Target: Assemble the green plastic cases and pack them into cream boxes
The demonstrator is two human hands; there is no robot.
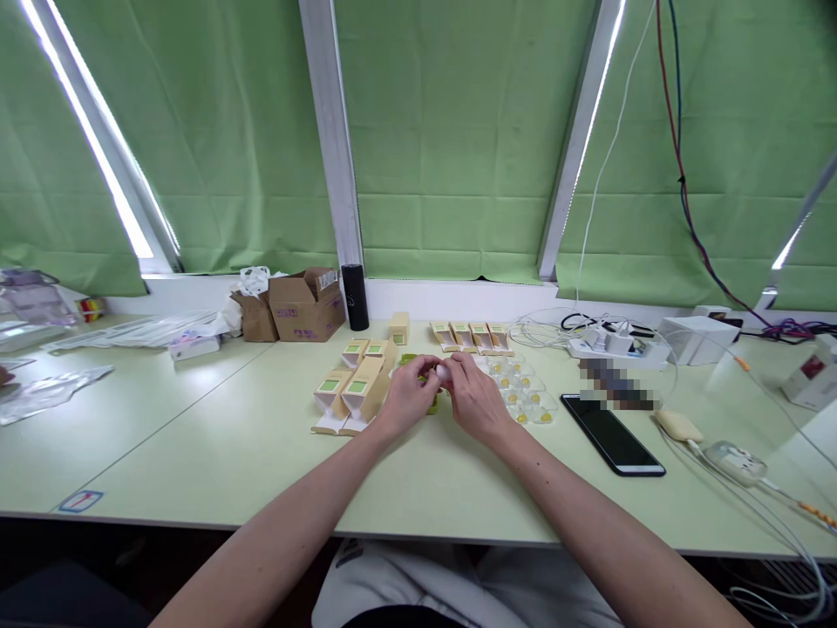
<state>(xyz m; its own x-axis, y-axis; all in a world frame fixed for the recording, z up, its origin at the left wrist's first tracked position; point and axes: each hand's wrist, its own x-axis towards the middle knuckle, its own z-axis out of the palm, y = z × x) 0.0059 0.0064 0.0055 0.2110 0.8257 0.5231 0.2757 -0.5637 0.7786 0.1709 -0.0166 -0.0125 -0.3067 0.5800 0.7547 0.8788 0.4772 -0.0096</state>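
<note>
At the middle of the table, my left hand (413,392) and my right hand (472,394) meet with fingers closed around a small white round object (443,373). Green pieces (432,406) lie partly hidden behind and below my left fingers. To the left of my left hand stand several tan boxes (366,384) with green labels and open flaps. Clear plastic packs with yellow centres (521,394) are laid out in rows just right of my right hand. Farther back is a row of small open tan boxes (471,337).
A cardboard box (307,307) and a black cylinder (355,298) stand at the back left. On the right lie a phone (613,436), a power strip (618,349), cables and a white charger (736,462). Clear plastic bags (52,394) are at the far left.
</note>
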